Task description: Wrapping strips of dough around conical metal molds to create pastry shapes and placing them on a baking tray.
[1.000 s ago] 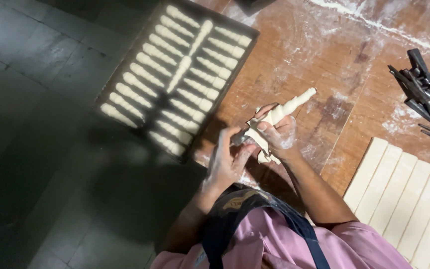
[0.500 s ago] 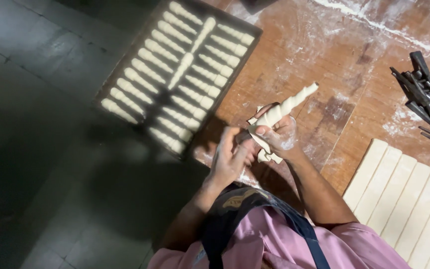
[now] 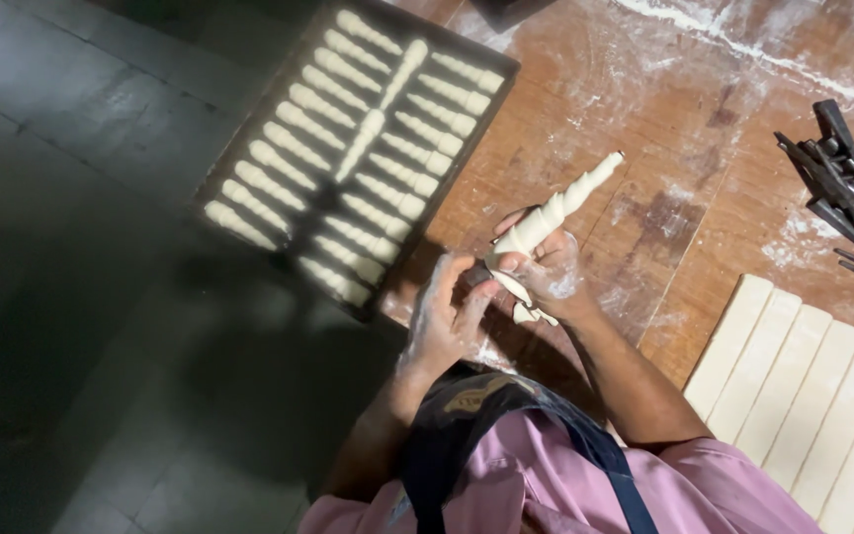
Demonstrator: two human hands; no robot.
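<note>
**No Boxes, Labels, Signs or Screens Here**

There are no packages, labels, signs or screens to see in this view.

A dark tray (image 3: pixel 249 153) of dough-wrapped cones, cut dough strips (image 3: pixel 803 396), and metal cone moulds (image 3: pixel 852 188) lie on the floured table (image 3: pixel 684 109).
</note>
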